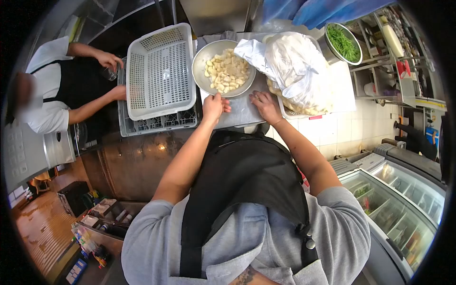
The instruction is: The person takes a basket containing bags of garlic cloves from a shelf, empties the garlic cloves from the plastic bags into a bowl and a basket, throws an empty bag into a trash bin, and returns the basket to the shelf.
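Note:
A round metal bowl [202, 78] on the steel counter [243, 111] holds a heap of pale pieces that look like peeled garlic cloves [225, 71]. My left hand [215, 109] is at the bowl's near edge, thumb at the rim and fingers curled below it. To the right, my right hand [267, 107] rests on the counter with its fingers bent loosely and no object visible in them. Close beside it stands a white tray [290, 113] of similar pale pieces, largely covered by a clear plastic bag [294, 61].
A white perforated basket [161, 71] sits on a grey crate [159, 124] to the left. Beyond it, a co-worker [52, 90] has both hands at the crate's edge. A metal pot of cut greens [342, 43] stands back right. A glass-topped fridge [394, 209] is at lower right.

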Motion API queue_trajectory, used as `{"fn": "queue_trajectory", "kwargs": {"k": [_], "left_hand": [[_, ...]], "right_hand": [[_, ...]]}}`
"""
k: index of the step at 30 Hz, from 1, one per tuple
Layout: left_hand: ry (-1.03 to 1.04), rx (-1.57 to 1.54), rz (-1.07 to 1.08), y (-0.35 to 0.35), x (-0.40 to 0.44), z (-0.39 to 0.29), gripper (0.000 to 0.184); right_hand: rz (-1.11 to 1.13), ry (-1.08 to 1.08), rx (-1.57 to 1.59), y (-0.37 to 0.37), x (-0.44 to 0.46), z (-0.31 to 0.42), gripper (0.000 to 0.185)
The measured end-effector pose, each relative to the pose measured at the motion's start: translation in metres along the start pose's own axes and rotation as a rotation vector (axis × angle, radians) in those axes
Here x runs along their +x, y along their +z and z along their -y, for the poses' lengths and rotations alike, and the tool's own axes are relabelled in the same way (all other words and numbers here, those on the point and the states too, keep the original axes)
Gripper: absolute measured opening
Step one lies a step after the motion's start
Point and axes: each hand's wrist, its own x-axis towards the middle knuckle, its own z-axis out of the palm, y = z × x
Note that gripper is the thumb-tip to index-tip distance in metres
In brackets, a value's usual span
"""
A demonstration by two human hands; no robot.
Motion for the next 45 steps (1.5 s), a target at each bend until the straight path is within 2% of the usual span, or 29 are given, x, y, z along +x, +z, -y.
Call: {"fn": "queue_trajectory", "kwargs": {"k": [3,5,7,8,9,11,12,17,19,24,29,31,34,35,36,39,41,42,44,45], "left_hand": [[-0.049,-0.03,0.042,0.0,-0.016,0.005,0.047],[-0.09,0.024,0.05,0.003,-0.028,0.005,0.052],[-0.047,0.438,0.179,0.003,-0.037,0.014,0.047],[0.0,0.55,0.198,0.003,-0.04,0.019,0.04],[-0.003,0.555,0.199,0.002,-0.044,0.021,0.04],[0.347,0.768,0.184,0.004,-0.048,0.02,0.035],[0.42,0.786,0.169,0.009,-0.053,0.009,0.031],[0.536,0.765,0.147,0.031,-0.047,-0.036,0.028],[0.647,0.75,0.153,0.035,-0.039,-0.042,0.026],[0.558,0.817,0.207,0.042,-0.043,-0.046,0.025],[0.505,0.87,0.102,0.033,-0.041,-0.049,0.024],[0.493,0.891,0.065,0.032,-0.044,-0.045,0.024],[0.571,1.099,0.302,0.034,-0.047,-0.02,0.017],[0.674,1.218,0.322,0.03,-0.04,-0.001,0.02],[0.668,1.23,0.282,0.031,-0.036,0.01,0.022],[0.663,1.207,0.222,0.032,-0.025,0.035,0.024],[0.662,1.166,0.196,0.035,-0.024,0.04,0.023],[0.683,1.194,0.209,0.035,-0.025,0.039,0.022],[0.701,1.257,0.196,0.035,-0.027,0.035,0.017],[0.701,1.253,0.183,0.031,-0.027,0.033,0.017]], "right_hand": [[-0.126,0.045,-0.025,-0.001,-0.005,0.005,0.04],[-0.177,0.001,-0.029,0.001,-0.01,0.001,0.04],[-0.187,0.072,-0.013,0.0,-0.007,0.007,0.042],[-0.215,0.062,-0.024,-0.001,-0.005,0.009,0.032],[-0.217,0.068,-0.021,-0.003,-0.002,0.011,0.032],[-0.136,0.126,-0.042,-0.009,0.005,0.014,0.022],[-0.141,0.14,-0.044,-0.006,0.006,0.013,0.022],[-0.171,0.142,0.006,0.002,0.015,0.005,0.022],[-0.17,0.146,-0.007,0.005,0.017,0.002,0.022],[-0.119,0.246,-0.058,0.008,0.026,0.0,0.024],[-0.165,0.261,-0.079,0.035,0.021,-0.018,0.026],[-0.135,0.253,-0.113,0.023,0.018,-0.007,0.024],[-0.135,0.2,-0.138,0.013,0.015,0.002,0.021],[-0.168,0.157,-0.129,0.012,0.015,0.002,0.019],[-0.167,0.156,-0.125,0.016,0.015,-0.001,0.019],[-0.106,0.275,-0.098,0.024,0.019,-0.005,0.025],[-0.091,0.476,0.058,0.008,0.025,0.007,0.022],[-0.089,0.47,0.058,0.002,0.024,0.018,0.022],[-0.258,0.543,0.187,-0.012,0.024,0.042,0.024],[-0.254,0.532,0.189,-0.021,0.03,0.052,0.024]]}}
